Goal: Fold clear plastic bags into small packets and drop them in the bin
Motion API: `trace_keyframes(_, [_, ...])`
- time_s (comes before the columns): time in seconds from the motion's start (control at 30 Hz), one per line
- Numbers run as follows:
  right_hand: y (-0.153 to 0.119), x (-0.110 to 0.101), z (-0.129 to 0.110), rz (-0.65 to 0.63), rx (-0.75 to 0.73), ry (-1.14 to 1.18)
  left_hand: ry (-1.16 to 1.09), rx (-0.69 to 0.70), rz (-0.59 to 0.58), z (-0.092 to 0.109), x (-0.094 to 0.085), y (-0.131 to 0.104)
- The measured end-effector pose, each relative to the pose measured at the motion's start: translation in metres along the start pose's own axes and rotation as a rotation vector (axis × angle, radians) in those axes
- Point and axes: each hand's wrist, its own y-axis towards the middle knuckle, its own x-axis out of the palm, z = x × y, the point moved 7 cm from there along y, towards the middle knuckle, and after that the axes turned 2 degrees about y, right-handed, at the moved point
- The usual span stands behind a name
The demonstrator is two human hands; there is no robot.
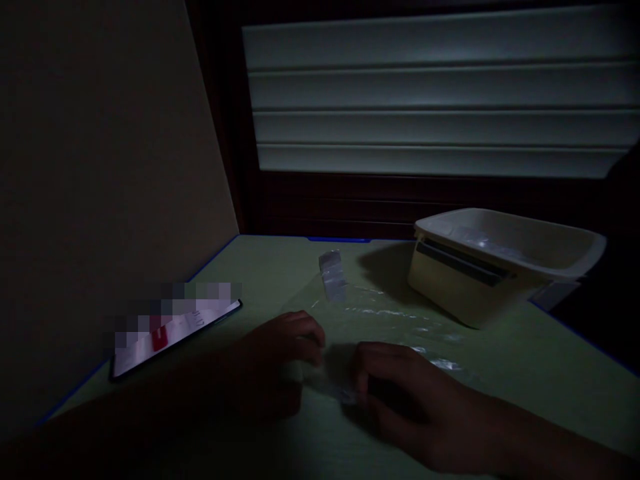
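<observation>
A clear plastic bag (pixel 380 311) lies spread on the green tabletop, its creases catching the light. At its far left end is a small silvery-grey strip (pixel 333 275); whether it sits inside the bag or under it I cannot tell. My left hand (pixel 280 357) is over the bag's near left edge, fingers bent and thumb held apart from them. Opposite it, my right hand (pixel 410 393) pinches the near edge of the bag between thumb and fingertips. The light is dim, and the bag's edge between the hands is hard to make out.
A cream plastic bin (pixel 450 280) with clear plastic inside stands at the back right, near the table's edge. To the left lies a phone (pixel 175 340) with its screen lit. A wall (pixel 100 133) borders the left side, and a slatted panel (pixel 425 93) rises behind.
</observation>
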Motion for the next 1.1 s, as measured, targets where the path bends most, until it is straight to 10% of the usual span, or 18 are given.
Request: trace_keyframes(1.1, [0.006, -0.019, 0.05, 0.417, 0.302, 0.333, 0.234, -0.275, 0.117, -0.029, 0.005, 0.005])
